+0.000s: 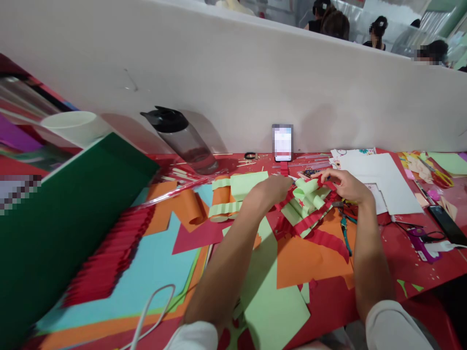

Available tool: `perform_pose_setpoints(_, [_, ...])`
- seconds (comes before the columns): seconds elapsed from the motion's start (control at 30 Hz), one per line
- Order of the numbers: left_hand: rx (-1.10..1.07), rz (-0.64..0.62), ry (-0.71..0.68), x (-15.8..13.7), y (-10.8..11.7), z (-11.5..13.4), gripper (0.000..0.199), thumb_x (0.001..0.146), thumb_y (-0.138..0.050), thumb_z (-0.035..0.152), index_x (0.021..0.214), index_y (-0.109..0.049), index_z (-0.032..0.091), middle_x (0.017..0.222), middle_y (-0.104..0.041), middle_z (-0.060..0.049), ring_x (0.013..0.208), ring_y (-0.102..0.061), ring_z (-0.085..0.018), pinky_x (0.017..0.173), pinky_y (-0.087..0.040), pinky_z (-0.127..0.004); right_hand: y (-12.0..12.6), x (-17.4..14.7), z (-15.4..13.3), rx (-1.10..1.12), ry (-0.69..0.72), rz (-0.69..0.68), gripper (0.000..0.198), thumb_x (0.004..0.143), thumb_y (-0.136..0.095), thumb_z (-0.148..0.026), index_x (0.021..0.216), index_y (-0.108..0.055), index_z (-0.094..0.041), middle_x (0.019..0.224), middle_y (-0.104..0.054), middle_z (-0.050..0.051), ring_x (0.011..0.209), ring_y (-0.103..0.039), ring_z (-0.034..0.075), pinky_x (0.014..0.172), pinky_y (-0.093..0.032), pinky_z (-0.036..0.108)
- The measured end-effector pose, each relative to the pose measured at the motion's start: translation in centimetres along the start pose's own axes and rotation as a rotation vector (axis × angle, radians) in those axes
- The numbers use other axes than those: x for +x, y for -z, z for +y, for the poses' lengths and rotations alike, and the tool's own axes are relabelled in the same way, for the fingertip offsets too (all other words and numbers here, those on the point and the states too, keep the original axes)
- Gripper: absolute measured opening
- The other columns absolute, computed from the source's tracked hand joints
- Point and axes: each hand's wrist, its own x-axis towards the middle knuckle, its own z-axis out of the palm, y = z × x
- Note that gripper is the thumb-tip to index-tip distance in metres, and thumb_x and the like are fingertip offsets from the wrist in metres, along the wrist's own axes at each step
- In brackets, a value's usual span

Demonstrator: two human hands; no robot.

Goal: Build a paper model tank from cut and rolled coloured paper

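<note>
A paper craft of light green rolled and folded pieces (pixel 309 197), edged with red crinkled strips, sits between my hands. My right hand (pixel 346 185) is closed at its upper right, the fingertips pinching a red paper strip (pixel 327 183). Reaching to the craft's upper left is my left hand (pixel 278 188); its fingers are mostly hidden behind the back of the hand. Under the craft lies an orange sheet (pixel 314 262), and a long light green sheet (pixel 275 296) runs toward me. Pliers with teal handles (pixel 345 233) rest beside my right wrist.
A water bottle (pixel 186 141) and a propped phone (pixel 283 142) stand near the white partition (pixel 233 82). Left are a dark green board (pixel 73 228), a pleated red paper stack (pixel 109 260) and blue sheets (pixel 146 272). Yellow scissors (pixel 440 176) and a black phone (pixel 448 224) lie right.
</note>
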Motion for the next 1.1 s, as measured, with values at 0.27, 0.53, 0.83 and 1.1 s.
perform_pose_setpoints(0.27, [-0.373,0.366,-0.226,-1.9,3.1,2.9,0.035,0.105,-0.041,0.031,0.123,-0.069,0.020,0.119,-0.074,-0.011,0.103,-0.070,-0.025,0.090,-0.056,-0.038,-0.2,0.4,0.3,-0.044,0.018,0.024,0.013,0.088,-0.059,-0.016,0.095,-0.067,-0.023,0.119,-0.075,0.008,0.113,-0.069,0.026,0.097,-0.052,0.042])
perform_pose_setpoints(0.53, [-0.626,0.222,-0.379,0.7,1.2,1.9,0.035,0.100,-0.048,0.033,0.123,-0.072,0.021,0.135,-0.070,-0.011,0.120,-0.066,-0.022,0.103,-0.054,-0.038,-0.7,0.7,1.3,-0.017,0.107,0.083,0.008,0.092,-0.063,-0.022,0.092,-0.071,-0.024,0.131,-0.064,0.009,0.121,-0.062,0.025,0.095,-0.054,0.040])
perform_pose_setpoints(0.83, [-0.568,0.176,-0.270,-1.2,2.9,1.6,0.032,0.097,-0.055,0.038,0.110,-0.077,0.018,0.100,-0.078,-0.007,0.088,-0.069,-0.019,0.081,-0.057,-0.031,-1.8,1.9,1.7,0.053,0.147,0.151,0.016,0.093,-0.071,-0.040,0.092,-0.070,-0.024,0.115,-0.072,0.008,0.113,-0.066,0.025,0.097,-0.053,0.040])
perform_pose_setpoints(1.1, [-0.580,0.278,-0.274,0.3,1.6,1.6,0.027,0.093,-0.059,0.032,0.105,-0.080,0.020,0.108,-0.078,-0.008,0.095,-0.070,-0.021,0.087,-0.056,-0.034,-2.3,2.9,3.1,0.148,0.235,0.264,0.028,0.089,-0.077,-0.051,0.089,-0.075,-0.023,0.100,-0.074,0.007,0.099,-0.069,0.022,0.093,-0.054,0.038])
